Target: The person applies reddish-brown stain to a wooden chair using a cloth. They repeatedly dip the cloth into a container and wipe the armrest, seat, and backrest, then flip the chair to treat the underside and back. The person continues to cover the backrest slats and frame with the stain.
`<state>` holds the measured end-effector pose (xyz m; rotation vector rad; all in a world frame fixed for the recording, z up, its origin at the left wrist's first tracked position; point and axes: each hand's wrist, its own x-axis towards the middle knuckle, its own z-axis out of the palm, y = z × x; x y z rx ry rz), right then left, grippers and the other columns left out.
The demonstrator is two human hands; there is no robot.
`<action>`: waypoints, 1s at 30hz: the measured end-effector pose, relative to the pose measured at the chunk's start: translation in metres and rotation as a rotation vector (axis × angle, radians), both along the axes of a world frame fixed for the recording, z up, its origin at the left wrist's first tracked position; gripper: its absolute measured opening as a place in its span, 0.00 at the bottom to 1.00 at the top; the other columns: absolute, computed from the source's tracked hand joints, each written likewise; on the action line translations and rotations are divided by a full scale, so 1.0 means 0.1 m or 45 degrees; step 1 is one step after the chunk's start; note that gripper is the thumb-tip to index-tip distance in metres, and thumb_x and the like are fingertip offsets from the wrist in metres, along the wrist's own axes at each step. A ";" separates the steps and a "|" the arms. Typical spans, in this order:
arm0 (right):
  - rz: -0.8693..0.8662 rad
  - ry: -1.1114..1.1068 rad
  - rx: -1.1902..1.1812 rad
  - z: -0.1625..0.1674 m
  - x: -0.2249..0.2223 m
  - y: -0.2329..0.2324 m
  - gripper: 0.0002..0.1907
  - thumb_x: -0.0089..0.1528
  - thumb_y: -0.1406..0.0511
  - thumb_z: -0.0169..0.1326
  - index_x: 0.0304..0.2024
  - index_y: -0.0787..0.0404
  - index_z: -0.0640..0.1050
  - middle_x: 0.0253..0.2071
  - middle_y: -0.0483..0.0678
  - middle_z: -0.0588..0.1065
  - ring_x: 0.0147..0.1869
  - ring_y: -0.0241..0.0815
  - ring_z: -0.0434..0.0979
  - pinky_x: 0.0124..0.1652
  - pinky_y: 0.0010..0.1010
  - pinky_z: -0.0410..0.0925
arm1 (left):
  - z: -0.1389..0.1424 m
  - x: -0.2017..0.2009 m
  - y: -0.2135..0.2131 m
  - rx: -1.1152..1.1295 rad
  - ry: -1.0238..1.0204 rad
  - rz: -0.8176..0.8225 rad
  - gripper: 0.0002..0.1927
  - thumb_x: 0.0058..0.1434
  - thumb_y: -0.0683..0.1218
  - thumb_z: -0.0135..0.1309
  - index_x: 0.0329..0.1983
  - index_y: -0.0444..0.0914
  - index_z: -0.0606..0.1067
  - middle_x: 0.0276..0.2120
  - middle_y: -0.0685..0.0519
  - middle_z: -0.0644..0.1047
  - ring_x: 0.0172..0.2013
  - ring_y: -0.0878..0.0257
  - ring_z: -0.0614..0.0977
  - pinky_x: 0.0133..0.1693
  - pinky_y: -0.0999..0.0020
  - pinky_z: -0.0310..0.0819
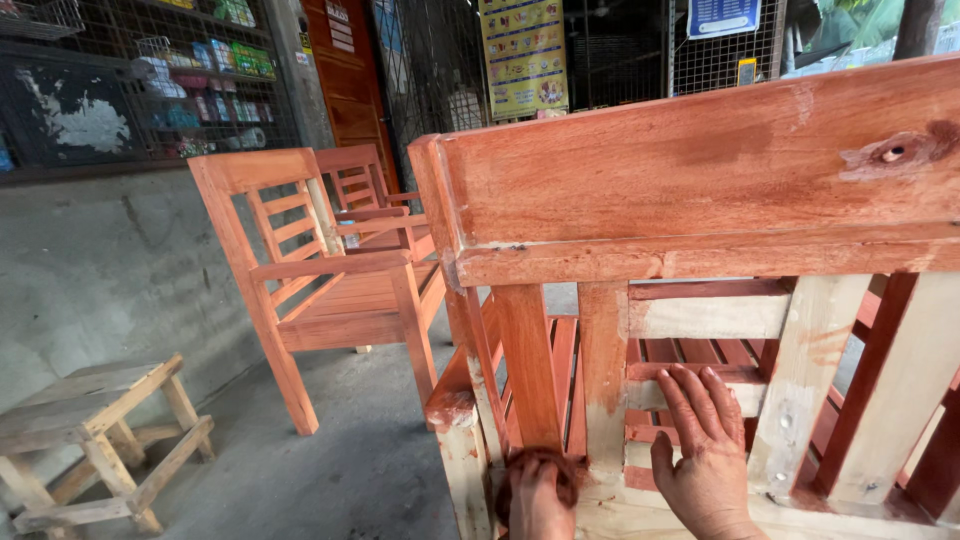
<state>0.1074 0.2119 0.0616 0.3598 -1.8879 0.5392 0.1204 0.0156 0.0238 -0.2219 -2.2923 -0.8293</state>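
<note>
Bottom centre: left hand [537, 500] is closed around a dark stain-soaked rag [545, 467], pressing it on the foot of an upright slat [528, 365] of the wooden bench back [700, 170], likely so stain goes onto the bare wood there. The rag sits under the curled fingers, partly hidden. Just right of it, right hand [705, 450] lies flat with fingers spread, holding nothing, on a pale unstained rail [700, 395], probably steadying the frame. Lower left: small raw wooden stool [95, 440]. Farther back, centre left: finished red-brown chair [320, 270].
</note>
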 end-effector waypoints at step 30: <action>0.066 0.036 -0.050 -0.02 -0.04 0.07 0.41 0.43 0.78 0.49 0.61 0.56 0.74 0.66 0.49 0.70 0.74 0.58 0.61 0.68 0.48 0.57 | 1.29 -0.36 0.75 0.151 0.955 -0.169 0.23 0.52 0.34 0.50 0.53 0.34 0.76 0.60 0.43 0.71 0.64 0.39 0.69 0.67 0.44 0.63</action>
